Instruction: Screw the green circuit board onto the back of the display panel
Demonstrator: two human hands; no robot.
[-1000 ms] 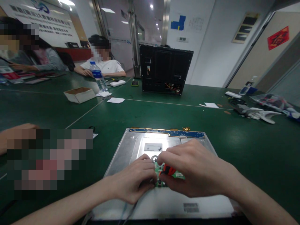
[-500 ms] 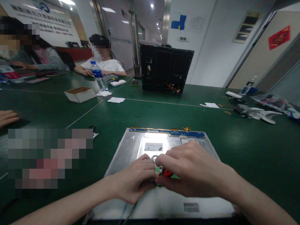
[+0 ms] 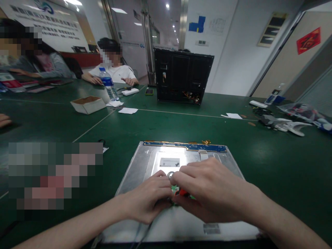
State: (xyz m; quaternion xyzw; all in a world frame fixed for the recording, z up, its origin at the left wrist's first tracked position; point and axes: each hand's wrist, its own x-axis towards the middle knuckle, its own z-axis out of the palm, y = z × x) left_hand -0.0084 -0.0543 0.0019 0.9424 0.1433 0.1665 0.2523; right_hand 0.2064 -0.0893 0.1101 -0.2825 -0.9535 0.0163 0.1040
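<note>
A metal-backed display panel (image 3: pixel 132 174) lies flat on the green table (image 3: pixel 275 180), blue circuit strip (image 3: pixel 207 148) along its far edge. The green circuit board (image 3: pixel 174 189) sits near the panel's middle, mostly covered by both hands. The right hand (image 3: pixel 214 190) pinches a red-and-black object (image 3: pixel 183 192), possibly a tool handle, between thumb and fingers. This object lies directly right of the left fingertips; the right hand is nearer. Its long axis is largely hidden. The left hand (image 3: pixel 153 197) has curled fingers at the board's left side; whether they grip anything cannot be determined.
</note>
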